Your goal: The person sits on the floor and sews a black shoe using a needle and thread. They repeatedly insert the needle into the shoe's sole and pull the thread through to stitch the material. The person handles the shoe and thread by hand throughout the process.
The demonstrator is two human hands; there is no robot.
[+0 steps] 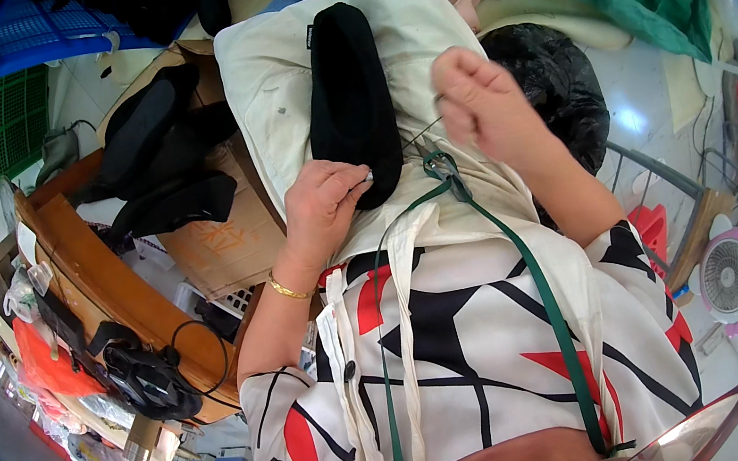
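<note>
A black cloth shoe (348,90) lies lengthwise on the off-white apron (266,84) over my lap. My left hand (326,201) is closed on the edge of its near end, thumb and forefinger pinched together. A small pale glint shows at those fingertips. To the right of the shoe, my right hand (486,108) is raised, slightly blurred, with its fingers closed. From these fingers a thin dark thread (424,132) runs taut toward the shoe's near end; whether a needle is there I cannot make out. Small metal snips (446,173) hang on a green cord (525,255) below.
At my left, several black shoes (149,130) lie by a cardboard box (220,224) and a curved wooden edge (109,279). A black plastic bag (548,89) stands at my right. Farther right are a metal frame (656,168) and a white fan (731,274).
</note>
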